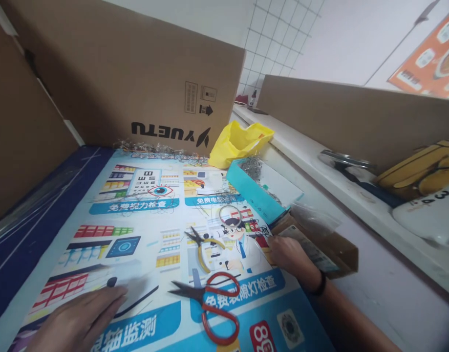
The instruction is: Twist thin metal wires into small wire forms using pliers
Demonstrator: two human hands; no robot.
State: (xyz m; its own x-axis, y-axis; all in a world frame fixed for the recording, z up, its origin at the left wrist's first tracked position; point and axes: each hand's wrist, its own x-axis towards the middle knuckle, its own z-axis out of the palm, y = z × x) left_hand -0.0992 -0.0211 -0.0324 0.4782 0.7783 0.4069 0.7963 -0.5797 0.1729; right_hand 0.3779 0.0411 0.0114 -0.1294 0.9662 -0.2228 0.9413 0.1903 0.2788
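My left hand (83,315) lies flat on the printed poster (136,234) at the lower left, fingers stretched toward a thin black strip (136,301) with a rounded dark tip (112,282). My right hand (288,255) reaches to the poster's right edge beside a brown cardboard box (337,254); its fingers are curled and what they touch is hidden. Red-handled scissors (213,305) lie between my hands. Yellow-handled pliers (202,244) and a metal ring (230,215) lie just beyond them.
A teal box lid (255,193) with small metal parts sits at the right, a yellow plastic bag (239,139) behind it. A large cardboard carton (136,83) stands at the back. A white ledge (319,161) with a cardboard panel runs along the right.
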